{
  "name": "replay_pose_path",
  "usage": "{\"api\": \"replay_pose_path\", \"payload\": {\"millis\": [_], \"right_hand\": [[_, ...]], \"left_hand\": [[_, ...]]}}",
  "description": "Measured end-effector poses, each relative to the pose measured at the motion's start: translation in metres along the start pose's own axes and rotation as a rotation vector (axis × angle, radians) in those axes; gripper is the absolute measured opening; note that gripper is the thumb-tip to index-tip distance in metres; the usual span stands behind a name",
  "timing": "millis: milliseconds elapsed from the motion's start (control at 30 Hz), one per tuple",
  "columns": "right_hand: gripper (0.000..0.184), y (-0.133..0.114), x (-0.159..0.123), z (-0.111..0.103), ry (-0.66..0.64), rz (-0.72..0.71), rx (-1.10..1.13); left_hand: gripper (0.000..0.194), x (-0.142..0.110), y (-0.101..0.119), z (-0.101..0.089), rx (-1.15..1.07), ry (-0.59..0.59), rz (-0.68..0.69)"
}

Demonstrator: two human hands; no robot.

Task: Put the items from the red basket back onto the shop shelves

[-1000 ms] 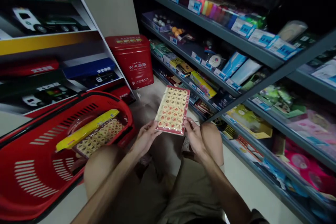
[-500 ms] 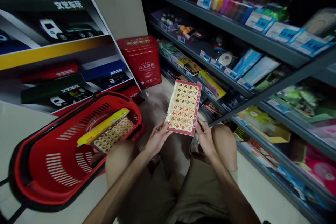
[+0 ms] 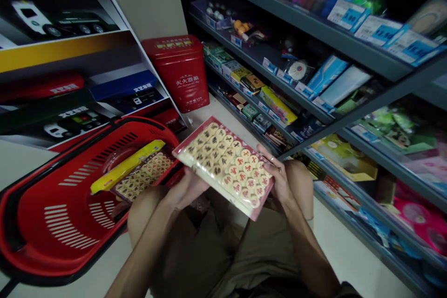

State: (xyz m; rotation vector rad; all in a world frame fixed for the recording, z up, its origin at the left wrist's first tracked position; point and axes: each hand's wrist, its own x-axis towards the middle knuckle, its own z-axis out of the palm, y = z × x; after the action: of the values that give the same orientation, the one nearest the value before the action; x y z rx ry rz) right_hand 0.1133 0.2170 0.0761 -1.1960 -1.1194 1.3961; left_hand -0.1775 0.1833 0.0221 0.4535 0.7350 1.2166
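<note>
Both hands hold a flat plastic-wrapped Chinese chess set (image 3: 223, 166), its round wooden pieces marked with red and black characters on a card with a red border. My left hand (image 3: 185, 189) supports the pack from below at its near left side. My right hand (image 3: 274, 174) grips its right edge, with fingers spread over the wrapping. The pack's left corner lies just beyond the rim of a red plastic shopping basket (image 3: 45, 223). Inside the basket are a yellow box (image 3: 125, 166) and another wrapped chess set (image 3: 143, 177), partly hidden by the pack.
My bent knees and khaki shorts lie below the hands. Grey metal shelves (image 3: 279, 23) packed with small stationery goods and price labels run along the right. A red tin box (image 3: 178, 72) stands on the floor beside a toy-car display (image 3: 70, 51) at the left.
The chess set has swung from nearly upright to lying slantwise, its far end turned left toward the basket. The view has shifted slightly, and the hands have moved closer under the pack.
</note>
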Motion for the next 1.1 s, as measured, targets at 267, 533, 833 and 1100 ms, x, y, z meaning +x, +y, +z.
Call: {"api": "replay_pose_path", "payload": {"millis": [267, 533, 833, 1100], "right_hand": [[0.065, 0.005, 0.020, -0.016, 0.159, 0.005, 0.146], [0.064, -0.001, 0.014, -0.009, 0.067, 0.055, 0.468], [0.051, 0.010, 0.017, -0.006, 0.188, -0.090, 0.390], [0.060, 0.028, 0.015, -0.005, 0.157, -0.033, 0.227]], "left_hand": [[0.087, 0.004, 0.010, -0.007, -0.102, -0.015, -0.092], [0.070, 0.014, 0.002, 0.009, -0.348, -0.024, -0.018], [0.049, 0.006, -0.029, -0.003, -0.014, -0.163, -0.051], [0.057, 0.007, -0.026, 0.012, 0.283, -0.063, -0.021]]}}
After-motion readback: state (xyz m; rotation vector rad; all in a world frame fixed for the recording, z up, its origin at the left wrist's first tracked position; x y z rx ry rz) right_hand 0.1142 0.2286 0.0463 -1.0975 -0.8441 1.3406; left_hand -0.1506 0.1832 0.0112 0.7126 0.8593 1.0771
